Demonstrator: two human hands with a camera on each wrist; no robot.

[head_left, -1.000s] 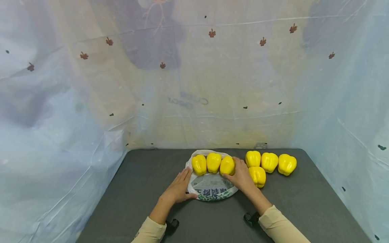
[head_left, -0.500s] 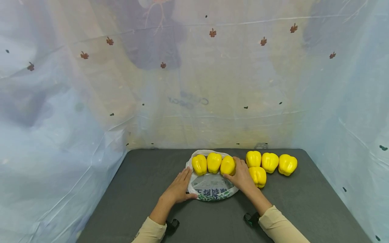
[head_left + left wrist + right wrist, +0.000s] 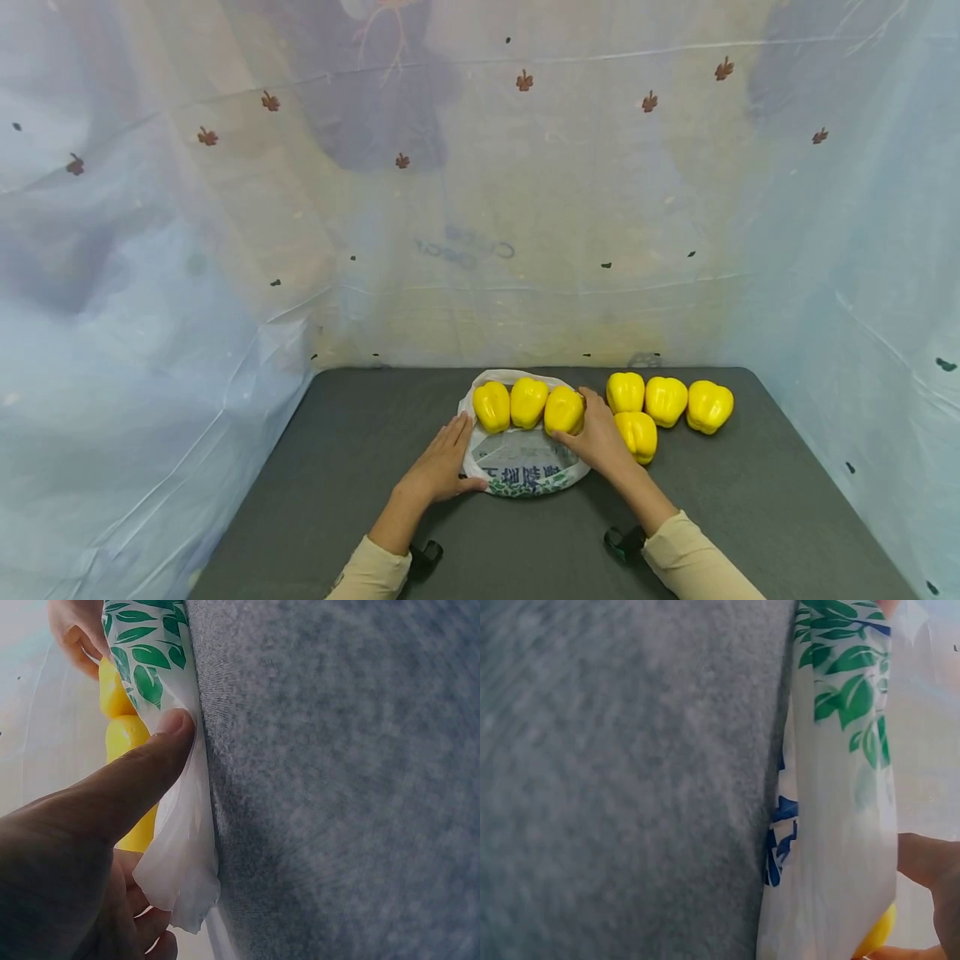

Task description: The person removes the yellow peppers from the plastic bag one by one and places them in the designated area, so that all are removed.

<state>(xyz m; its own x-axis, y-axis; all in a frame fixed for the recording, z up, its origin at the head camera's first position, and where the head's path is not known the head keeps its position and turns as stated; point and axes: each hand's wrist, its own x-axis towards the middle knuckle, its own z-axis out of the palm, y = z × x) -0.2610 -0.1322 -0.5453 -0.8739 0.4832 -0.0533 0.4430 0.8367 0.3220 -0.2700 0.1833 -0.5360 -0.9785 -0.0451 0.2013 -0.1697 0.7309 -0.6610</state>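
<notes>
Left hand [image 3: 438, 469], fingers extended, rests against the white bag [image 3: 525, 488] on the counter [image 3: 360, 433]. Right hand [image 3: 602, 440] grasps the rightmost yellow pepper [image 3: 562, 408] of three inside the bag. Four loose peppers [image 3: 665, 402] lie farther right. Patterned sheet [image 3: 525, 208] hangs behind.

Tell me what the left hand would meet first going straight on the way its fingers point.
The rim of the white bag, right at the fingers; beyond it, probably the leftmost yellow pepper, though depth is unclear.

You have blue characters [image 3: 521, 475] on the white bag [image 3: 576, 477] at lower centre, unreadable; faint lettering [image 3: 465, 248] on the backdrop [image 3: 465, 321] mid-frame, likewise illegible.
</notes>
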